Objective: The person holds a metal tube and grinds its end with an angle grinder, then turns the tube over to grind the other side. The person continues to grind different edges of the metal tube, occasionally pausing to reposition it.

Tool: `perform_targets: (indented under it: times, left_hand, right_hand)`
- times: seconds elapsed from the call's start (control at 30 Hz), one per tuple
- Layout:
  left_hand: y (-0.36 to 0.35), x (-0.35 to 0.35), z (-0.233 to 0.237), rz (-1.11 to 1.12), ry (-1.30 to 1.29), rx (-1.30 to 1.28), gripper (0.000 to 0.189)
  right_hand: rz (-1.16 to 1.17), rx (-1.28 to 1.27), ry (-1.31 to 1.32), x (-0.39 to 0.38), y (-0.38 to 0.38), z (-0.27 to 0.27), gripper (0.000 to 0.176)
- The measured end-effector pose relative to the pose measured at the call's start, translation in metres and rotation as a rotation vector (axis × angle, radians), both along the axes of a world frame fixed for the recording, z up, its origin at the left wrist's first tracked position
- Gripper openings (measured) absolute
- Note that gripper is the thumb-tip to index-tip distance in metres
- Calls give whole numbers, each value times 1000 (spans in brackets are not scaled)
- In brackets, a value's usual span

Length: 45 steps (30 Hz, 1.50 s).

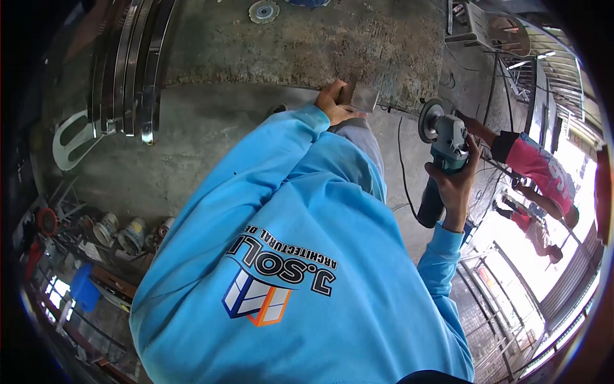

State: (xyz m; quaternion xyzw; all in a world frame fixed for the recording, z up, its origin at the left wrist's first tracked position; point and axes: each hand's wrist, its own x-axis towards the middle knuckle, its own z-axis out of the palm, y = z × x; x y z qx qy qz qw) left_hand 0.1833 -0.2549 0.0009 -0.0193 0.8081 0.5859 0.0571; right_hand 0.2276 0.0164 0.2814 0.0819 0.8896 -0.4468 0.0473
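My left hand (334,104) grips a small flat metal piece (362,96) and holds it against the concrete floor (211,128), out in front of my blue long-sleeved shirt (288,256). My right hand (455,180) is wrapped around the dark body of an angle grinder (442,144). The grinder's disc (427,118) points up and sits to the right of the metal piece, not touching it. A black power cord (401,160) trails across the floor between my two hands.
Another person in a pink sleeve (540,168) reaches in from the right, close to the grinder. Curved shiny metal strips (128,64) lie at top left beside a white plastic chair (70,141). Cans (121,233) and clutter sit at left, metal gates at right.
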Motion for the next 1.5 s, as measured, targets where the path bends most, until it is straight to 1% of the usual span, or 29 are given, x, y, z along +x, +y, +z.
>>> perform_targets:
  times: [0.07,0.1,0.17,0.2,0.23,0.27,0.3,0.33,0.4,0.43,0.5,0.53,0.6,0.63,0.7,0.83,0.9,0.93,1.0,1.03,1.1,1.13,1.2,1.23,1.3,1.33,1.43,1.5]
  left_hand:
    - [2,4,2,-20,167,37,84]
    - [2,4,1,-19,165,38,84]
    - [0,7,-17,-76,388,167,82]
    - [-3,7,-28,-57,382,163,82]
    - [-5,5,-44,-103,343,243,80]
    - [-3,8,-46,-150,299,324,78]
    - [2,5,-47,-105,403,220,79]
    - [10,5,-49,-98,403,209,79]
    - [30,9,-52,33,389,137,76]
    - [38,10,-48,45,381,131,76]
    - [51,13,-33,100,316,103,74]
    - [59,17,-33,121,303,97,74]
    - [71,23,-32,240,266,52,70]
    - [75,24,-26,255,257,43,70]
    - [81,25,-14,384,169,85,68]
    - [71,18,-16,374,162,133,68]
    - [61,16,-12,252,92,1,73]
    - [59,17,-15,250,92,7,73]
    - [54,14,-23,196,-79,6,80]
    - [50,12,-28,185,-78,15,80]
    - [42,10,-40,106,128,-171,86]
    - [40,10,-43,97,132,-160,86]
    - [40,13,-48,114,164,-329,89]
    - [40,14,-54,104,162,-317,89]
    - [37,12,-65,152,354,-328,91]
    - [37,13,-71,138,354,-319,91]
    - [44,9,-80,105,326,-296,91]
    - [48,7,-61,104,309,-495,89]
  right_hand:
    - [-47,-8,-27,6,-4,2,101]
    - [-74,-15,-51,5,-5,2,102]
    - [-74,-61,-67,-2,-1,-1,103]
    - [-80,-105,-90,-5,4,-3,103]
    - [-60,-104,-106,-11,10,-5,103]
    - [-22,-75,-104,-18,16,-6,104]
    - [13,-51,-92,-25,24,-6,104]
    - [21,-59,-93,-31,33,-7,104]
    - [116,13,-31,-41,51,-8,104]
    - [129,9,-40,-47,58,-7,104]
    - [194,4,-40,-59,69,-6,103]
    - [216,1,-54,-63,76,-8,103]
    - [291,20,-54,-70,84,-12,102]
    - [307,13,-64,-72,85,-13,102]
    - [359,67,-119,-73,86,-13,102]
    - [386,109,-133,-59,76,-11,102]
    - [392,142,-136,-49,69,-10,102]
    - [403,175,-136,-45,66,-9,101]
    - [360,148,-141,-34,61,-13,101]
    - [318,115,-150,-27,58,-16,101]
    - [307,123,-133,-15,54,-19,100]
    - [310,120,-111,-10,50,-20,98]
    - [278,103,-156,1,39,-19,98]
    - [255,75,-199,7,31,-17,97]
    - [276,124,-173,15,15,-11,97]
    - [309,166,-140,19,8,-9,97]
    - [286,173,-166,23,-2,-4,98]
    - [282,207,-175,26,-7,2,100]
